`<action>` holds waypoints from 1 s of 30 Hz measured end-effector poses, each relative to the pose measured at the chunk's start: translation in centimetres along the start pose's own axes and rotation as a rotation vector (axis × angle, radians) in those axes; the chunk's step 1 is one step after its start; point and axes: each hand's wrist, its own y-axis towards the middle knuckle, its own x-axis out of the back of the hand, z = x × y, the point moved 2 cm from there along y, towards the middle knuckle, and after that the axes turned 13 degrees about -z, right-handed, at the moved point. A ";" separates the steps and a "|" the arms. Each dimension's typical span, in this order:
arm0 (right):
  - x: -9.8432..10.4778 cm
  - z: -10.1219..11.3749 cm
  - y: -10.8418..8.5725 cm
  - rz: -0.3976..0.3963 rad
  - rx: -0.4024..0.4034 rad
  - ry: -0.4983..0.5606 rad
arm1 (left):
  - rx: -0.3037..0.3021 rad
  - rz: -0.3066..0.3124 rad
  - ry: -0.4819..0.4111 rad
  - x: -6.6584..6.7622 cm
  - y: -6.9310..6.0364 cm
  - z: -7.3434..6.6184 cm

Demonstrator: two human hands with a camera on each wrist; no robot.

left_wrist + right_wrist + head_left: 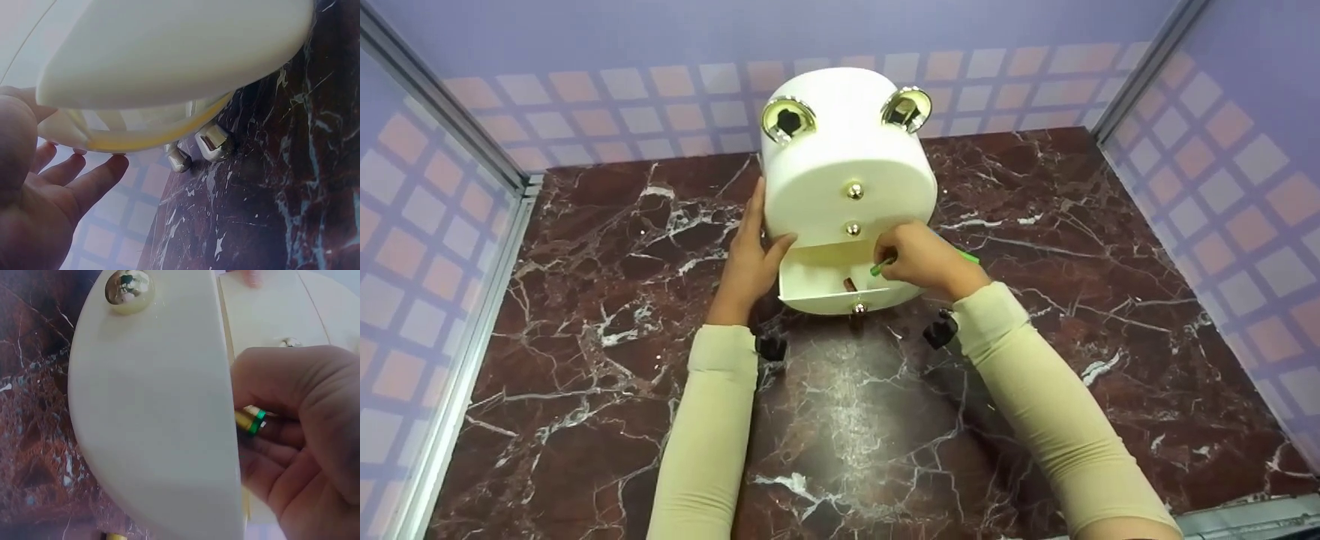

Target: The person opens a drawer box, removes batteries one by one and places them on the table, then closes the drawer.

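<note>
A white rounded drawer cabinet (847,142) with gold ring-shaped ears and round gold knobs stands on the marble-patterned table. Its bottom drawer (810,285) is pulled out, and a small brown-gold cylinder (850,285) lies inside. My left hand (750,262) rests against the cabinet's left side, fingers extended and thumb near the front edge. Over the drawer's right part, my right hand (919,259) pinches a small gold-and-green battery (248,422). A second green-banded end (257,412) shows beside it, partly hidden by the fingers.
Behind the right hand, a green strip (967,256) lies at the cabinet's right side. Gold feet (216,143) show under the cabinet. Tile-patterned walls (660,97) enclose the table at the back and sides.
</note>
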 end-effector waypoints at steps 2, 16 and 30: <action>0.4 -0.1 -0.2 -0.041 -0.003 0.023 | 0.008 0.000 -0.001 0.0 0.0 0.0; 2.7 -1.7 -2.7 -0.267 -0.162 0.272 | 0.017 0.004 -0.026 -0.2 -0.1 0.3; 4.9 -4.3 -5.7 -0.398 -0.258 0.318 | 0.027 0.002 -0.026 -0.4 -0.2 0.6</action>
